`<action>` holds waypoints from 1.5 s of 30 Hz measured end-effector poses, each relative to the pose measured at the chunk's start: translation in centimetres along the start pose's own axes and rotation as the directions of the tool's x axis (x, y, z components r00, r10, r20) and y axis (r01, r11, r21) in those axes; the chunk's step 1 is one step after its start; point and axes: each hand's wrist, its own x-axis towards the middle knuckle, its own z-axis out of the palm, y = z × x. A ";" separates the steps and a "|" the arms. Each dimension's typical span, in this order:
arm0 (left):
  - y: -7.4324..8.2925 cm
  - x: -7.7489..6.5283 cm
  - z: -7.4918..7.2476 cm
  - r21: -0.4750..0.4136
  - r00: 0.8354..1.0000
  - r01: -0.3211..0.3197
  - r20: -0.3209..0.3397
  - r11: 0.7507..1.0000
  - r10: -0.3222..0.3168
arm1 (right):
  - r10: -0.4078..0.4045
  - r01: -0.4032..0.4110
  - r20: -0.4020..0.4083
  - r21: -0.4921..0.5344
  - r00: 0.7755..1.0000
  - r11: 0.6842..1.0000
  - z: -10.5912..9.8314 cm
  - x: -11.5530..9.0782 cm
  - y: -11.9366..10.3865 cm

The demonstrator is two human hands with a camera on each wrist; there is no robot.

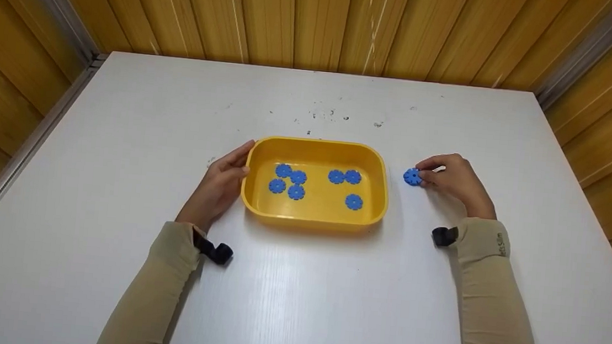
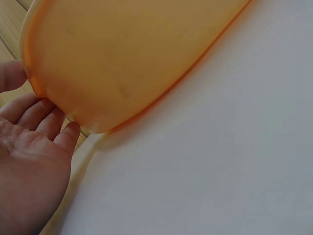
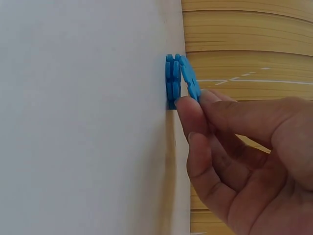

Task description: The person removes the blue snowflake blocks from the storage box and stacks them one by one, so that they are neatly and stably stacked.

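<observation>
A yellow plastic tray sits mid-table with several notched blue discs in its left part and three blue discs in its right part. My left hand holds the tray's left end, thumb at the rim and fingers against the outer wall. To the right of the tray, my right hand pinches a blue disc between thumb and finger. That disc leans at an angle against a small stack of blue discs on the table; the stack's exact number is hard to tell.
The white tabletop carries dark scuff marks beyond the tray. Yellow wood-patterned panels stand behind and at both sides. A black wrist camera juts from the left sleeve, another black camera from the right.
</observation>
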 end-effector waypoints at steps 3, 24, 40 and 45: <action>0.0 0.0 0.0 0.002 1.000 0.001 0.000 1.000 -0.001 | 0.006 -0.006 0.003 -0.002 1.000 1.000 0.0 0.0 0.0; -0.1 0.2 -0.2 0.006 1.000 -0.004 0.013 1.000 0.004 | 0.011 -0.011 0.004 -0.015 1.000 1.000 0.1 -0.1 -0.2; -0.1 0.1 -0.1 0.017 1.000 0.005 -0.008 1.000 -0.005 | -0.012 0.012 -0.049 -0.002 0.999 1.000 -0.2 -0.5 -1.0; 0.0 0.2 -0.1 0.020 1.000 -0.004 0.003 1.000 0.004 | -0.046 0.046 -0.049 -0.012 0.998 0.999 -0.5 -0.5 -1.8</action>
